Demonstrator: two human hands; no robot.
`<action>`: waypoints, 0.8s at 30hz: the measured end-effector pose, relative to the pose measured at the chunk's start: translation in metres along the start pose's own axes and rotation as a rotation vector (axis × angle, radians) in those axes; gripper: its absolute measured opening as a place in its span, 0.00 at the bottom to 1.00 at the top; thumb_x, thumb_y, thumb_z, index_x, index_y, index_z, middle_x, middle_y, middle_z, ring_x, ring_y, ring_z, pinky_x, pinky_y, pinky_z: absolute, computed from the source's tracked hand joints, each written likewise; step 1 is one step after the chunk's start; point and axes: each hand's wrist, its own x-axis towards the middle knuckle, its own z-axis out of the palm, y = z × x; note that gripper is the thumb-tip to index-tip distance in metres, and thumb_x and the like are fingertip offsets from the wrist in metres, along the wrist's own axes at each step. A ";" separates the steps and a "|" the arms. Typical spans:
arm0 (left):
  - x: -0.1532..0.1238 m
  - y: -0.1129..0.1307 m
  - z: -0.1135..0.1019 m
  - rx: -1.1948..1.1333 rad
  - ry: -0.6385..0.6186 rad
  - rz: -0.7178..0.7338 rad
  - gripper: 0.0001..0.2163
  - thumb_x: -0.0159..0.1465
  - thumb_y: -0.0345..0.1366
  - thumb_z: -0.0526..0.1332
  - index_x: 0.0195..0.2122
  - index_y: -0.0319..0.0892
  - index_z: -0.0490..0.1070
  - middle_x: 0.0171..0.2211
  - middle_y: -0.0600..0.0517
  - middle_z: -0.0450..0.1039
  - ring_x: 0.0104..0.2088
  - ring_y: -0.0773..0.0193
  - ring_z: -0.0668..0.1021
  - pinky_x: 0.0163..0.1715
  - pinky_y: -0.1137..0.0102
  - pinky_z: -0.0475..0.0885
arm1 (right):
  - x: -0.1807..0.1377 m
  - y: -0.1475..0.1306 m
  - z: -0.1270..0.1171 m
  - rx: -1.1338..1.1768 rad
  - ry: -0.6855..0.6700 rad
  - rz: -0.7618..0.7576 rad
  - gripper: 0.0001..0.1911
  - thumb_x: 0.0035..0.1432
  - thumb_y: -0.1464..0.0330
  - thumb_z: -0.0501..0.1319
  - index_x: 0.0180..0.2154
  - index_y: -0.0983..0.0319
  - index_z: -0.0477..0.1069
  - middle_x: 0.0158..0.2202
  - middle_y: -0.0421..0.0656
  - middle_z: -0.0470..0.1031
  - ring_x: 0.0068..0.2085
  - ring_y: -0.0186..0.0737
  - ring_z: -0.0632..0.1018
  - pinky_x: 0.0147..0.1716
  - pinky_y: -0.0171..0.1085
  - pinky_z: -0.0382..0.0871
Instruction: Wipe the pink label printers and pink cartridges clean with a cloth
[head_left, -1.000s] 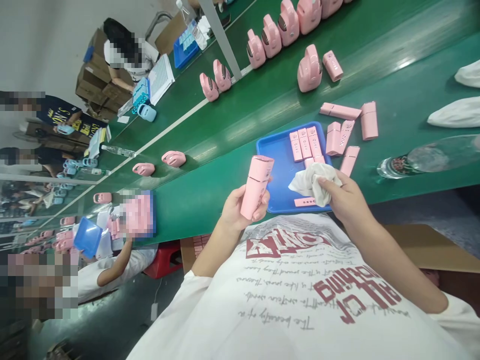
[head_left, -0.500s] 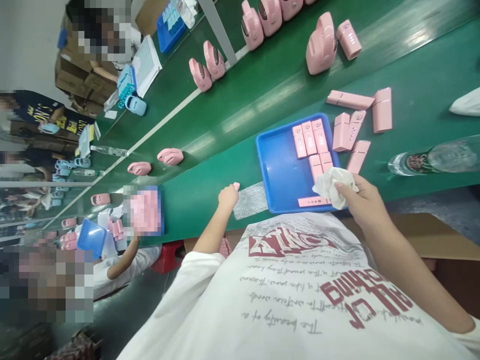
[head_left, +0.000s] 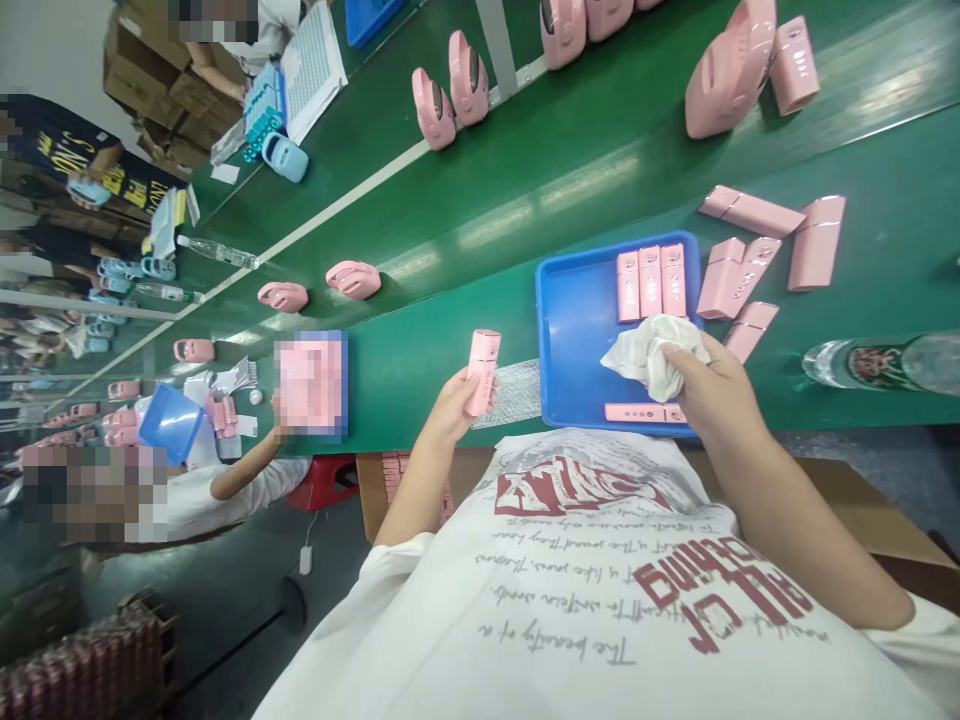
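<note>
My left hand (head_left: 450,408) is closed around a pink oblong device (head_left: 484,362), held upright with a row of small marks on its side. In my right hand (head_left: 718,390) a crumpled white cloth (head_left: 651,358) is pinched above the blue tray (head_left: 574,345). Several similar pink devices (head_left: 651,280) stand side by side in the tray's far right corner, partly hidden by the cloth. One more pink device (head_left: 641,411) lies along its near edge. Bubble wrap (head_left: 514,393) lies flat between my left hand and the tray.
Several loose pink devices (head_left: 817,245) lie right of the tray, near a clear plastic bottle (head_left: 870,363). Pink handled units (head_left: 731,80) stand along the green table (head_left: 442,330). At left a co-worker (head_left: 202,500) sits beside a red stool (head_left: 322,480).
My left hand has turned, bringing the pink device upright into fuller view. The right hand with the cloth stays over the tray. The whole view has shifted slightly.
</note>
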 end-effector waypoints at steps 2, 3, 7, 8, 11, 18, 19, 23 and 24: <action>-0.016 0.015 0.017 -0.301 -0.131 0.075 0.29 0.52 0.56 0.64 0.45 0.36 0.67 0.28 0.52 0.70 0.24 0.70 0.72 0.24 0.74 0.66 | -0.001 -0.006 0.010 0.075 -0.025 -0.014 0.17 0.49 0.62 0.64 0.41 0.61 0.73 0.37 0.42 0.75 0.39 0.39 0.75 0.38 0.37 0.69; -0.022 0.021 0.025 -0.401 -0.192 0.097 0.28 0.51 0.54 0.66 0.43 0.36 0.68 0.26 0.53 0.69 0.23 0.70 0.71 0.23 0.73 0.66 | -0.002 -0.010 0.016 0.096 -0.036 -0.035 0.17 0.50 0.62 0.64 0.42 0.61 0.72 0.37 0.42 0.75 0.39 0.40 0.75 0.38 0.38 0.70; -0.036 0.037 0.052 -0.506 -0.309 0.101 0.22 0.52 0.50 0.68 0.39 0.38 0.69 0.26 0.53 0.71 0.20 0.69 0.72 0.19 0.73 0.64 | -0.015 -0.029 0.043 0.005 -0.093 -0.319 0.17 0.58 0.60 0.59 0.48 0.59 0.70 0.41 0.43 0.76 0.42 0.42 0.77 0.44 0.42 0.72; -0.037 0.039 0.058 -0.516 -0.320 0.091 0.22 0.53 0.51 0.67 0.39 0.38 0.69 0.27 0.52 0.72 0.20 0.70 0.72 0.18 0.74 0.64 | -0.019 -0.032 0.050 -0.062 -0.140 -0.439 0.17 0.60 0.60 0.57 0.49 0.59 0.69 0.43 0.44 0.76 0.45 0.43 0.77 0.47 0.44 0.72; -0.035 0.043 0.070 -0.558 -0.323 0.028 0.26 0.59 0.60 0.56 0.38 0.38 0.69 0.24 0.52 0.71 0.16 0.70 0.69 0.15 0.74 0.61 | -0.033 -0.032 0.067 -0.316 -0.370 -0.880 0.18 0.64 0.64 0.52 0.54 0.57 0.67 0.54 0.46 0.73 0.58 0.47 0.71 0.58 0.52 0.64; -0.030 0.042 0.073 -0.634 -0.329 -0.075 0.43 0.56 0.70 0.30 0.38 0.37 0.69 0.20 0.52 0.67 0.13 0.69 0.68 0.11 0.73 0.58 | -0.023 -0.015 0.068 -0.543 -0.707 -1.248 0.16 0.65 0.65 0.50 0.48 0.58 0.73 0.49 0.45 0.77 0.54 0.40 0.74 0.58 0.47 0.65; -0.030 0.041 0.074 -0.618 -0.348 -0.069 0.41 0.56 0.70 0.32 0.37 0.37 0.68 0.20 0.52 0.67 0.12 0.70 0.66 0.10 0.74 0.56 | -0.016 -0.015 0.065 -0.503 -0.604 -1.124 0.16 0.65 0.62 0.51 0.47 0.58 0.73 0.47 0.46 0.77 0.52 0.42 0.75 0.56 0.47 0.67; -0.025 0.035 0.080 -0.628 -0.405 -0.102 0.31 0.62 0.63 0.44 0.35 0.37 0.68 0.21 0.54 0.67 0.10 0.73 0.64 0.08 0.75 0.54 | 0.001 -0.013 0.063 -0.162 -0.123 -0.481 0.20 0.60 0.53 0.53 0.42 0.60 0.73 0.39 0.45 0.77 0.42 0.42 0.78 0.44 0.44 0.73; -0.022 0.033 0.083 -0.629 -0.388 -0.124 0.28 0.64 0.60 0.46 0.33 0.37 0.68 0.19 0.54 0.66 0.11 0.72 0.64 0.09 0.75 0.55 | 0.000 -0.011 0.064 -0.076 -0.100 -0.358 0.20 0.58 0.52 0.56 0.41 0.61 0.72 0.37 0.44 0.77 0.38 0.41 0.78 0.41 0.42 0.73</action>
